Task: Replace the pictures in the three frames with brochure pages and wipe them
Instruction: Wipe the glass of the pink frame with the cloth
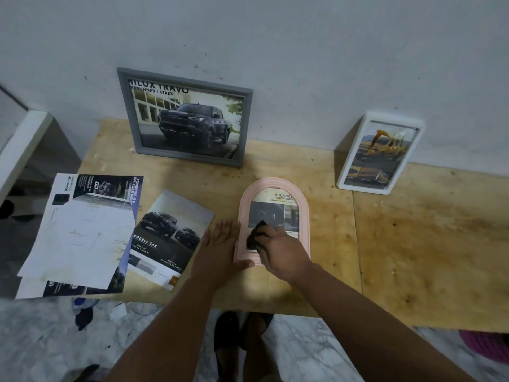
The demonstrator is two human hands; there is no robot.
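Observation:
A pink arched frame (pixel 304 210) lies flat on the wooden table (pixel 413 244), with a brochure page behind its glass. My right hand (pixel 283 255) presses a black cloth (pixel 254 235) onto the lower part of that glass. Flat on the table, fingers together, my left hand (pixel 220 249) rests against the frame's left edge. A grey frame (pixel 124 111) with a dark pickup picture leans on the wall at the back. Further right, a white frame (pixel 413 161) with a yellow vehicle page also leans on the wall.
Loose brochure pages (pixel 170 238) lie left of the pink frame, and a stack of more pages (pixel 82 232) overhangs the table's left edge. A white shelf (pixel 22 150) stands at the far left. A purple basket (pixel 487 346) sits on the marble floor, bottom right.

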